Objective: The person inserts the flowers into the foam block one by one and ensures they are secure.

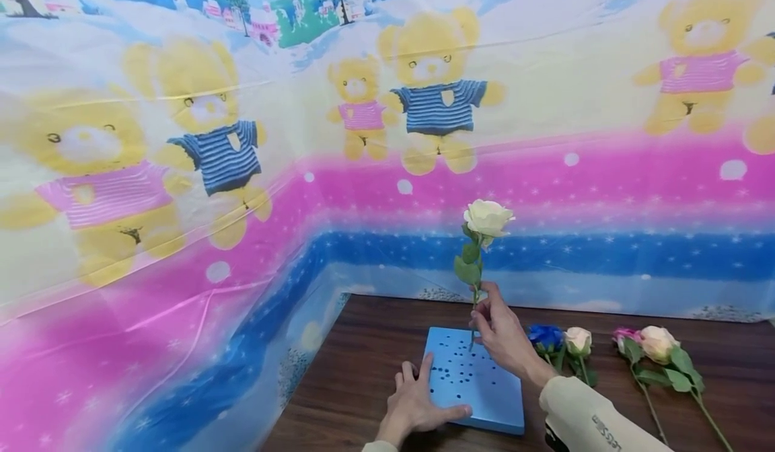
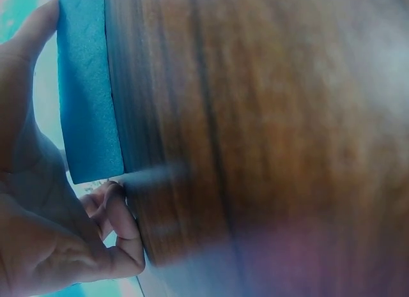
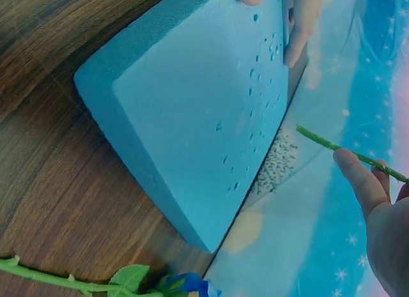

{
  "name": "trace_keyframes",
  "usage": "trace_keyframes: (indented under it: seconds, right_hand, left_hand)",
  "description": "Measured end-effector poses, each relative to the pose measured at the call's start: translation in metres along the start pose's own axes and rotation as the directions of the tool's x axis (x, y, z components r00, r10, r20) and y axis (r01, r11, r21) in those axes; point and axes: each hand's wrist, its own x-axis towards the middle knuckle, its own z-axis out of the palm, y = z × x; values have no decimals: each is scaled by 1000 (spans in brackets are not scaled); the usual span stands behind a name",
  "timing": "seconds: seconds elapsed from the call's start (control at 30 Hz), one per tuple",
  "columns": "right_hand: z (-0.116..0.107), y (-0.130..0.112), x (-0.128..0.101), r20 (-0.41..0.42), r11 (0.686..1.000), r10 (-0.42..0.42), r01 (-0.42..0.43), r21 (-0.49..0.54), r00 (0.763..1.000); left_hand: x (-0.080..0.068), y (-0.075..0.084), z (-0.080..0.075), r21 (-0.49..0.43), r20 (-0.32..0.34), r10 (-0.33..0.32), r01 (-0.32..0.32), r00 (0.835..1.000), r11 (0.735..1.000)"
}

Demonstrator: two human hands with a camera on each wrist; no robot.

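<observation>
A blue foam block [image 1: 475, 381] pierced with several small holes lies flat on the dark wooden table [image 1: 357, 378]. My left hand [image 1: 418, 401] rests on its left edge, fingers spread, thumb along the front; the block's side [image 2: 86, 86] shows in the left wrist view beside my thumb [image 2: 32, 41]. My right hand [image 1: 499, 331] pinches the green stem [image 1: 474, 304] of a white rose [image 1: 487, 218], held upright above the block's far part. In the right wrist view the stem's lower end [image 3: 319, 140] hangs free above the foam block [image 3: 204, 105].
More artificial flowers lie on the table right of the block: a blue rose [image 1: 545, 336], a cream one [image 1: 578, 340], then a pink [image 1: 623, 335] and a pale rose [image 1: 658, 342] with leafy stems. A plastic sheet printed with bears [image 1: 436, 95] walls in the back and left.
</observation>
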Motion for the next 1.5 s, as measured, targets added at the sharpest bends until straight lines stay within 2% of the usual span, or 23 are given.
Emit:
trace_keyframes:
  seconds: [0.3, 0.63, 1.37, 1.5]
  right_hand:
    - [10, 4, 8, -4, 999, 16, -16, -38, 1000]
    - [20, 9, 16, 6, 1000, 29, -30, 8, 1000]
    - [36, 23, 26, 6, 998, -24, 24, -57, 1000]
    - [36, 25, 27, 3, 999, -20, 20, -44, 1000]
  left_hand:
    - [0, 1, 2, -4, 2, -6, 6, 1000, 1000]
    - [-1, 1, -1, 2, -1, -8, 8, 1000, 1000]
    - [-1, 1, -1, -3, 7, -22, 23, 1000, 1000]
    - [0, 1, 0, -1, 11, -27, 27, 1000, 1000]
